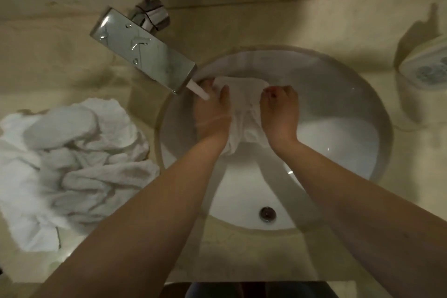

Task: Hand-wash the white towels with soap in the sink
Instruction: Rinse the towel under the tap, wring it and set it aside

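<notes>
A small white towel [242, 104] hangs stretched between my two hands over the round white sink [338, 152]. My left hand [212, 113] grips the towel's left edge, and the water stream [199, 91] from the chrome faucet [142, 51] falls onto that hand. My right hand [279, 113] grips the towel's right edge with curled fingers. The towel's lower end droops between my wrists. No soap is visible.
A heap of white towels [72, 164] lies on the beige stone counter [242, 256] left of the sink. The drain [267, 213] sits in the near part of the basin. A white roll-like object [425, 87] stands at the right edge.
</notes>
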`<action>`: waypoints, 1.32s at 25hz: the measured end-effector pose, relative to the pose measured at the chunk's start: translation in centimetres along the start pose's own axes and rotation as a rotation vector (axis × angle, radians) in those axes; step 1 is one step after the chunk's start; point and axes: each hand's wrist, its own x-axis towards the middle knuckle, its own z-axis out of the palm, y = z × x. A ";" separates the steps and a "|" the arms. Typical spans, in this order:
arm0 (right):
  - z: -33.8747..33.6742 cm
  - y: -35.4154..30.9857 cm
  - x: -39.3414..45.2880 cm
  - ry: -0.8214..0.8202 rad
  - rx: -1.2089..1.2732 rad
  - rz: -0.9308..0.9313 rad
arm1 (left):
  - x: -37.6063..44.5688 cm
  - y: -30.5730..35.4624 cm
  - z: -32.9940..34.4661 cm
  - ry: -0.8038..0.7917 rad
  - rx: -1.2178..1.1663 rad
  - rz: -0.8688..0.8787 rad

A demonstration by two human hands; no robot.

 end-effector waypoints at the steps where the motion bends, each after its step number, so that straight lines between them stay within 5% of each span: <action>1: 0.0 0.6 -0.5 -0.023 -0.016 -0.018 | -0.6 -0.3 0.4 0.032 0.042 -0.004; 6: -0.1 2.2 -1.4 -0.209 -0.064 0.096 | -3.3 -1.5 1.1 0.001 0.116 -0.005; 9: -0.5 1.4 -1.2 -0.209 -0.082 0.122 | -2.7 -2.4 0.9 0.006 0.223 0.146; 14: -2.7 -0.5 -1.5 -0.187 0.324 0.334 | -2.9 -1.5 0.4 -0.233 0.241 0.234; 17: -2.9 -0.1 -1.3 -0.234 0.385 0.335 | -2.2 -1.9 0.2 -0.231 0.343 0.225; 22: -2.5 1.3 -0.9 -0.145 0.097 0.048 | -2.7 -1.4 -0.9 -0.187 -0.244 0.073; 26: -1.8 1.7 -1.5 -0.445 -0.087 -0.059 | -3.4 0.3 -1.9 -0.209 -0.464 -0.024; 33: -6.1 -1.9 -1.0 -0.463 0.456 0.204 | -1.0 2.2 -2.8 -0.281 -0.706 -0.321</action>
